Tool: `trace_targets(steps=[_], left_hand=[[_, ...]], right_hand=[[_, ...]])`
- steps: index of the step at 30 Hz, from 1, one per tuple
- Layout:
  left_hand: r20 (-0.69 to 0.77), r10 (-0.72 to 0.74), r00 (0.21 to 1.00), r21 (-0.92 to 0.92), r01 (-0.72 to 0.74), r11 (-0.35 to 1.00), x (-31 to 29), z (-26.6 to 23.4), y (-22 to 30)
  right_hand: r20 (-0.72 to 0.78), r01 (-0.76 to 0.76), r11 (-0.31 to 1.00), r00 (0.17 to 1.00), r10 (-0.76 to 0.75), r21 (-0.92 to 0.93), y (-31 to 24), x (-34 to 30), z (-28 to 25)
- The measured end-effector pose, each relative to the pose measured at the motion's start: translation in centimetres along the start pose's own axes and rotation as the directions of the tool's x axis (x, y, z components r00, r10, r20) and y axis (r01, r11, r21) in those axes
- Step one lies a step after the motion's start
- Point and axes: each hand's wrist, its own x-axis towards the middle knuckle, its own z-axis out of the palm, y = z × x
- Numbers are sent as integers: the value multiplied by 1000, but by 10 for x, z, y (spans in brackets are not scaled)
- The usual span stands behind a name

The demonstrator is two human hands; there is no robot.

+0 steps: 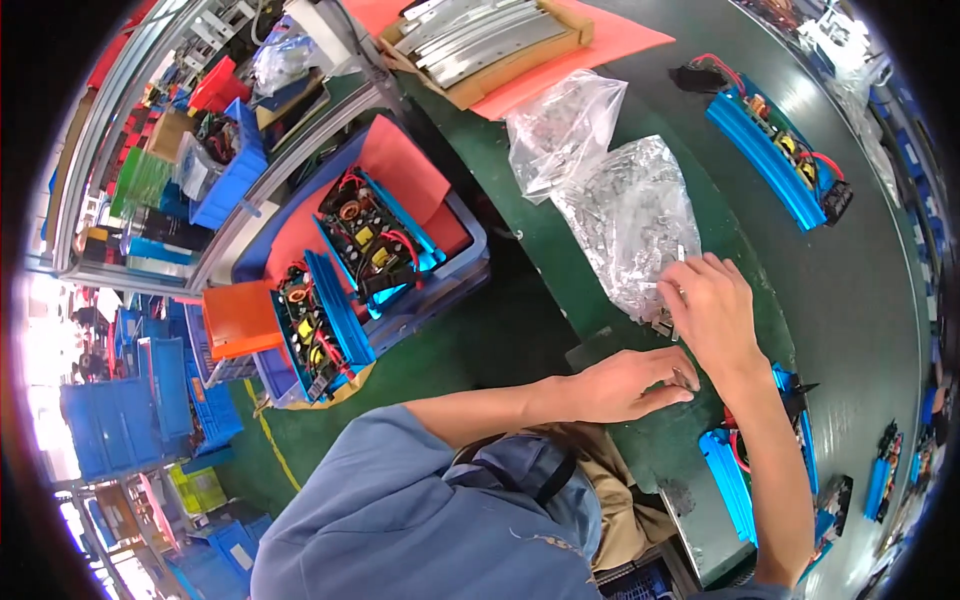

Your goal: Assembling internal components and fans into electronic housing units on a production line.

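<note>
Right hand (712, 312): fingers curled, pinching a small metal part at the near edge of the parts bag (632, 215), which runs lengthwise away up the green tabletop (860, 300). Left hand (630, 383): just below, fingertips closed on something too small to identify. Blue unit (745, 470) beside the wrists; open room rightward.

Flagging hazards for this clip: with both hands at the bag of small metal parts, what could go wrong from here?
1. The right hand picks at the open clear bag of small metal parts; loose pieces could scatter over the green table.
2. The left hand pinches something tiny near the table edge; it might drop to the floor.
3. A stray part could land on the blue circuit unit below.
</note>
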Motion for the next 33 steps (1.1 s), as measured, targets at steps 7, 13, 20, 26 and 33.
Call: trace_targets(steps=[7,13,20,26,33], left_hand=[[-261,-347,901,-194,304,933,-5,-4,-5],[-250,-442,862,-396,325,859,25,-21,42],[-19,-373,928,-442,327,835,48,16,73],[48,-344,938,-418,331,846,52,47,84],[107,-290,951,-310,309,899,68,75,76]], right_hand=[[-12,-338,740,906,423,581,2,-40,-35],[254,-487,158,673,695,859,-28,-108,-98],[191,-479,53,446,875,876,-57,-180,-112],[145,-493,104,442,885,864,-66,-204,-123],[-9,-480,303,524,852,823,-54,-230,-118]])
